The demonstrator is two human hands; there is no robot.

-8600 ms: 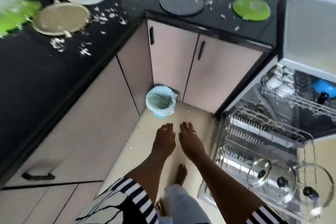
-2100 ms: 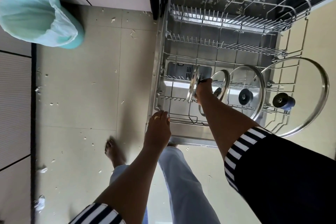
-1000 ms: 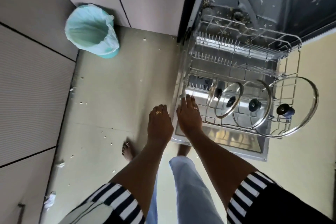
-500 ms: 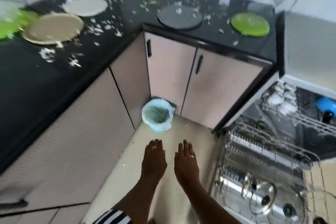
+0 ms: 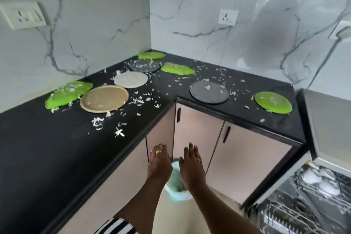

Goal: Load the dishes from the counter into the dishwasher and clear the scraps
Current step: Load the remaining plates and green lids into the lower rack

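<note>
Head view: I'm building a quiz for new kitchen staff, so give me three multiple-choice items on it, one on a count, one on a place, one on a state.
1. How many green plates lie on the counter?
A. two
B. six
C. four

2. Where is the bin?
A. on the floor by the corner cabinets
B. on the counter
C. on a wall shelf

3. What are the left hand and right hand doing?
A. each holds a plate
B. both are open and hold nothing
C. the right one grips a lid

Answers:
1. C: one lies at the left, two near the back corner, one at the right end.
2. A: it shows between the wrists, low against the corner cabinets.
3. B: the fingers are straight, with nothing in them.
</note>
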